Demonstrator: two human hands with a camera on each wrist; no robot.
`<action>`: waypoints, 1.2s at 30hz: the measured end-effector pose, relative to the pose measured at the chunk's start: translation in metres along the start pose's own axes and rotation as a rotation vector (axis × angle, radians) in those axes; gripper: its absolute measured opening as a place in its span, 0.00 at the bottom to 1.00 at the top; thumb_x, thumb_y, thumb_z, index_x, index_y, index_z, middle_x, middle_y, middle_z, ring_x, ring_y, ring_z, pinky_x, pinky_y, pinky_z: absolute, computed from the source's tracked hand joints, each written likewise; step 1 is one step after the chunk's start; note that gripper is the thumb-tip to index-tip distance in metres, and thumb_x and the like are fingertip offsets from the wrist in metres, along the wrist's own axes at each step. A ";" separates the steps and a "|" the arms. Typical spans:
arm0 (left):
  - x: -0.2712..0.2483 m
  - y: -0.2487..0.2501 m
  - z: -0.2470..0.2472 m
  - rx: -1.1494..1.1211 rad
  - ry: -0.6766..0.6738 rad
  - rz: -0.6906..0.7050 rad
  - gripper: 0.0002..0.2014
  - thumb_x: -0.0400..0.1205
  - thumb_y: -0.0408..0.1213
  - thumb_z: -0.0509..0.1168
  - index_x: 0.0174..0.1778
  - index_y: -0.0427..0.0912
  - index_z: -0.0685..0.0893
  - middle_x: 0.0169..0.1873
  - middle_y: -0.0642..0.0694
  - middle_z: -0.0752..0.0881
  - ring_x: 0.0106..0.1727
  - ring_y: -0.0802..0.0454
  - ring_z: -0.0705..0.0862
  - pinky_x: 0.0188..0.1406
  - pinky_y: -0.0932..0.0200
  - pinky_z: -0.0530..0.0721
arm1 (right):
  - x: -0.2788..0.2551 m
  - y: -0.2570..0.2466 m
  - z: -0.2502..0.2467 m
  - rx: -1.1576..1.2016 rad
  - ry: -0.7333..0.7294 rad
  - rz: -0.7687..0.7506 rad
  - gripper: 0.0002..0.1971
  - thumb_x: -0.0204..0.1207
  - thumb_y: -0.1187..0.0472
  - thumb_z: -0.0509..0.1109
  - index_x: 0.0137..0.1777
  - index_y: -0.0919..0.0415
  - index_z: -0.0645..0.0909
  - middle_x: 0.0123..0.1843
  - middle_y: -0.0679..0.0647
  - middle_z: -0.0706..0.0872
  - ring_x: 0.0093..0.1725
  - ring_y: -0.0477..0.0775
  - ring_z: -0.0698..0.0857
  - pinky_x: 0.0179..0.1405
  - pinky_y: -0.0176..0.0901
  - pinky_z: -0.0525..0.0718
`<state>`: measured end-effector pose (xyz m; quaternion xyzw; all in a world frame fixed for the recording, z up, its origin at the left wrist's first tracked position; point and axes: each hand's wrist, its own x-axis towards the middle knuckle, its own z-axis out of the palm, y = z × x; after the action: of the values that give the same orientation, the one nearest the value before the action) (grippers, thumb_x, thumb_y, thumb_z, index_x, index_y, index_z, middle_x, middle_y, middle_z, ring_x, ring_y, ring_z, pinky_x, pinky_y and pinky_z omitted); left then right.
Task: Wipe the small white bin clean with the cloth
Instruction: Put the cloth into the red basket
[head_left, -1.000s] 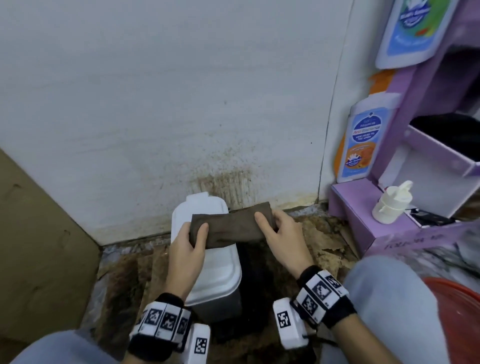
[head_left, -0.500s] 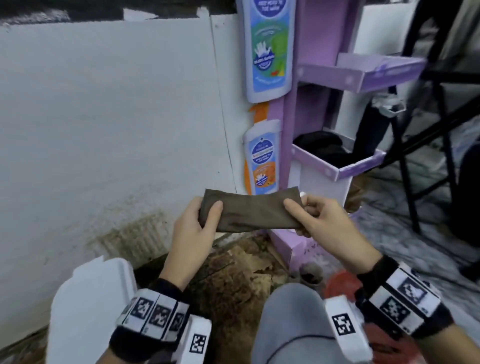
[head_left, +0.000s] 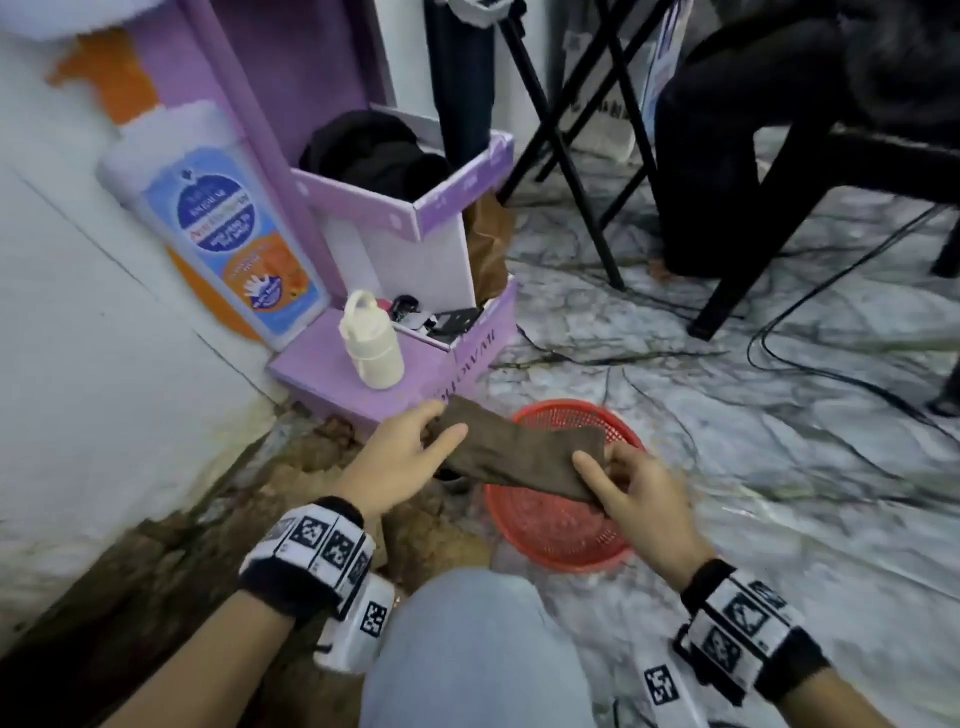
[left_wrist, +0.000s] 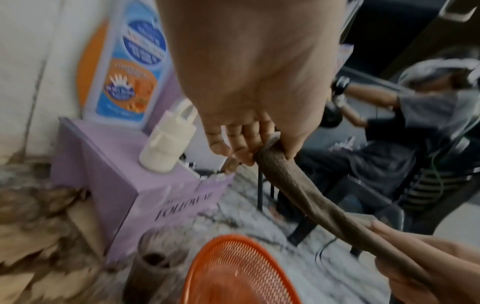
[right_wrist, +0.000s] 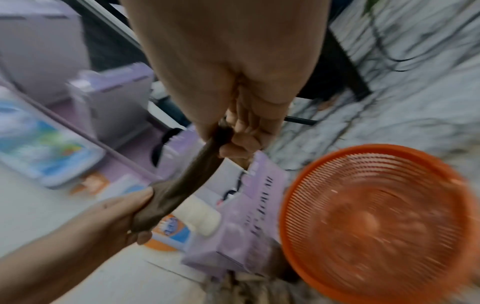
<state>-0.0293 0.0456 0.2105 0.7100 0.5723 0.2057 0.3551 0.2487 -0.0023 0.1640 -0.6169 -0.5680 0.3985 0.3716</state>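
Observation:
A folded brown cloth (head_left: 524, 452) is stretched between my two hands above a red mesh basket (head_left: 561, 525). My left hand (head_left: 410, 441) pinches its left end, thumb on top, and my right hand (head_left: 618, 478) pinches its right end. The left wrist view shows the cloth (left_wrist: 298, 189) running from my left fingers (left_wrist: 233, 148) down to the right hand. In the right wrist view the cloth (right_wrist: 187, 185) hangs between both hands beside the basket (right_wrist: 376, 216). The small white bin is out of every view.
A purple cardboard stand (head_left: 384, 374) holds a cream bottle (head_left: 371, 348) and black items. Printed bottle cut-outs (head_left: 228, 234) lean on the white wall. Cables (head_left: 831, 374) cross the marble floor; black chair legs (head_left: 597, 171) and a seated person (left_wrist: 415, 115) are behind.
My view and both hands swung right, away from the white bin. The cloth, still held at both ends, moved from over the bin to above the red basket.

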 end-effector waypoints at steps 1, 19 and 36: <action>0.008 -0.008 0.017 0.003 -0.054 0.000 0.14 0.87 0.56 0.63 0.52 0.49 0.83 0.45 0.50 0.89 0.48 0.51 0.88 0.56 0.42 0.85 | -0.007 0.020 0.005 -0.006 0.033 0.040 0.17 0.82 0.47 0.71 0.38 0.58 0.78 0.27 0.50 0.78 0.25 0.45 0.76 0.26 0.38 0.70; 0.037 -0.126 0.170 0.240 -0.255 -0.163 0.14 0.87 0.52 0.65 0.56 0.43 0.83 0.45 0.50 0.83 0.48 0.45 0.82 0.49 0.45 0.80 | -0.057 0.175 0.085 0.010 0.211 0.391 0.10 0.84 0.58 0.71 0.42 0.56 0.76 0.27 0.51 0.78 0.29 0.45 0.79 0.25 0.33 0.69; 0.031 -0.141 0.186 -0.029 -0.112 -0.283 0.10 0.85 0.39 0.71 0.55 0.44 0.77 0.43 0.51 0.81 0.45 0.54 0.82 0.46 0.64 0.77 | -0.045 0.188 0.097 0.030 0.348 0.498 0.11 0.83 0.55 0.72 0.45 0.62 0.80 0.32 0.50 0.84 0.31 0.41 0.82 0.30 0.25 0.75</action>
<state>0.0148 0.0381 -0.0210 0.6273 0.6430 0.1218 0.4222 0.2345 -0.0616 -0.0430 -0.7907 -0.3208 0.3741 0.3633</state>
